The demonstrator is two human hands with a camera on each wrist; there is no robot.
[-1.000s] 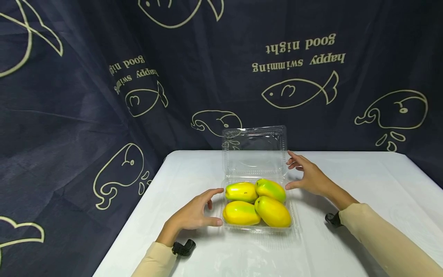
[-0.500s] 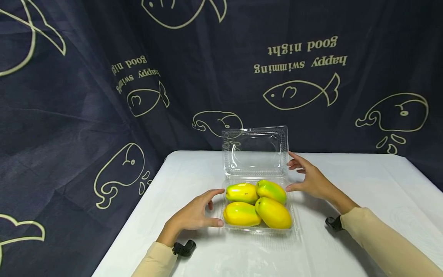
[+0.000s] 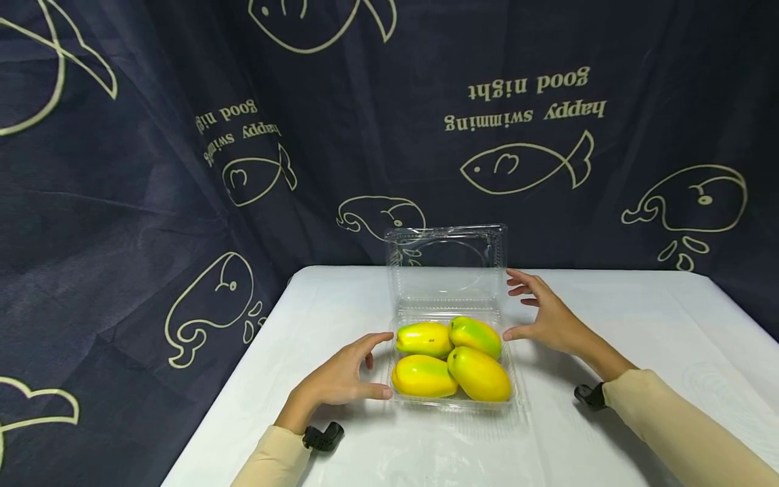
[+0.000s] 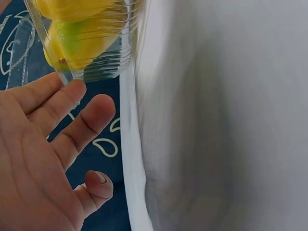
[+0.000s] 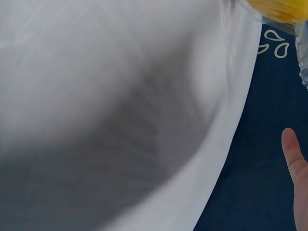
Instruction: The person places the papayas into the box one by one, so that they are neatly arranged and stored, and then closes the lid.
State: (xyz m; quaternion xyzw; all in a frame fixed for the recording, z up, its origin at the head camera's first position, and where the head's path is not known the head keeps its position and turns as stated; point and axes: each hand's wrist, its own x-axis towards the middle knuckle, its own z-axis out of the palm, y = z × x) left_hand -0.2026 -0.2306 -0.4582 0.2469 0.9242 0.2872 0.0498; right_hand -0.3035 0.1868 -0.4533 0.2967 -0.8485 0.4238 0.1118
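Note:
Several yellow-green mangoes (image 3: 481,374) lie in the base of a clear plastic clamshell box (image 3: 450,404) on the table. Its see-through lid (image 3: 450,304) stands raised at the back. Beside the box's left side is my left hand (image 3: 335,377), fingers extended and thumb apart. In the left wrist view, fingertips of the left hand (image 4: 29,144) are at the box corner; whether they touch is unclear. My right hand (image 3: 550,321) hovers by the right side, fingers spread near the lid's edge, gripping nothing. The right wrist view shows only part of the right hand (image 5: 298,178).
A white cloth (image 3: 341,297) covers the table. Behind and to the left hangs a dark blue curtain (image 3: 377,135) with fish and whale outlines. Both wrists carry small black devices, such as the one on the left wrist (image 3: 324,437).
The lid has tilted slightly, its top edge now a little lower in view. The right fingers have spread a bit and stand slightly lower. My left hand is nearly still; the mangoes stay put.

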